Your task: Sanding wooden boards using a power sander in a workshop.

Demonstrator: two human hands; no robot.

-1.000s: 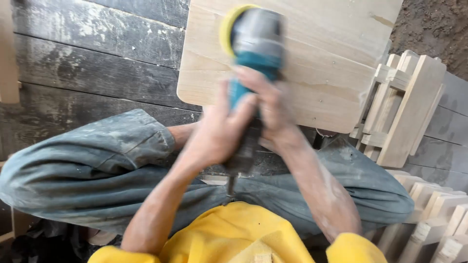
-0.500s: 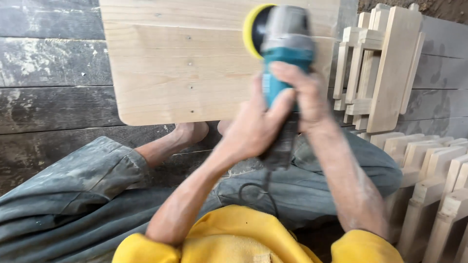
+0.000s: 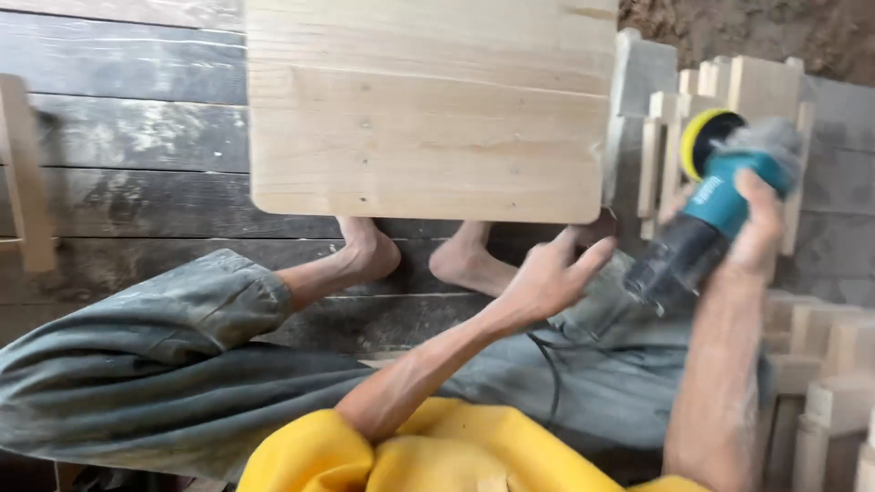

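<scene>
Your right hand [image 3: 752, 228] grips a teal sander [image 3: 715, 205] with yellow pad; left hand [image 3: 547, 273], fingers spread, nears the pale board [image 3: 428, 118].

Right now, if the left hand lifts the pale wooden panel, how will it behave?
The wooden panel looks stiff: joined flat boards, no sag. Probably fairly light, being pale softwood. The left hand is near one corner only, so it may tilt.

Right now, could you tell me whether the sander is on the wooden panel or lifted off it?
Lifted off. The right hand holds the sander to the right of the wooden panel, its yellow pad clear of the surface.
</scene>
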